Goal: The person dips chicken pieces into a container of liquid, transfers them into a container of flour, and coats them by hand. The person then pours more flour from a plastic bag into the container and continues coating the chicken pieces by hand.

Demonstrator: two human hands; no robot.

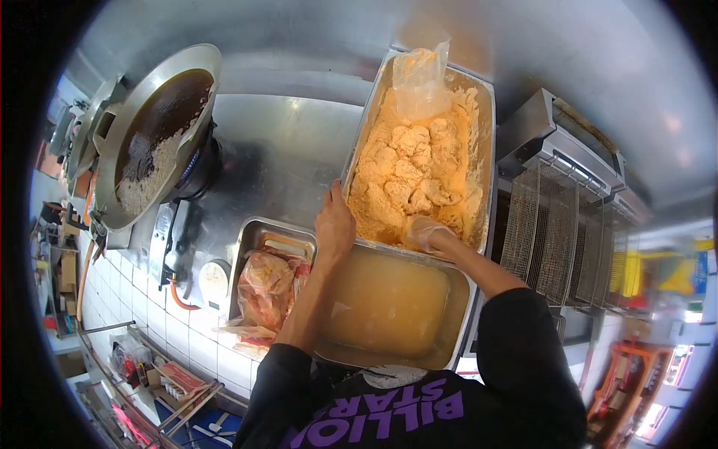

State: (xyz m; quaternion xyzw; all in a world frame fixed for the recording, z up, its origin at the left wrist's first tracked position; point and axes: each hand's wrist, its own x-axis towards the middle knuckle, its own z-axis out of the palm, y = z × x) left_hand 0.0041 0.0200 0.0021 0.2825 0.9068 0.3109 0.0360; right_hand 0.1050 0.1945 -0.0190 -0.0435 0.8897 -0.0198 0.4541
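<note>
A deep metal tray (488, 142) holds orange-tinted breading flour (370, 202) with several coated pieces, likely chicken (407, 172), heaped in the middle. My left hand (335, 227) is bare and grips the tray's left rim near its front corner. At the front of the same tray, my right hand (428, 232) wears a clear plastic glove and reaches into the flour; its fingers are buried or blurred. A clear plastic bag (420, 82) dusted with flour lies at the tray's far end. Directly in front of me, a second metal tray (462, 329) contains cloudy yellowish liquid (389, 303).
On the left, a large wok (213, 63) of dark oil with pale bits sits on a burner (196, 168). A smaller tray (243, 243) holds bagged raw meat (265, 288) beside a white scale (215, 283). Wire fryer baskets (538, 224) hang at the right.
</note>
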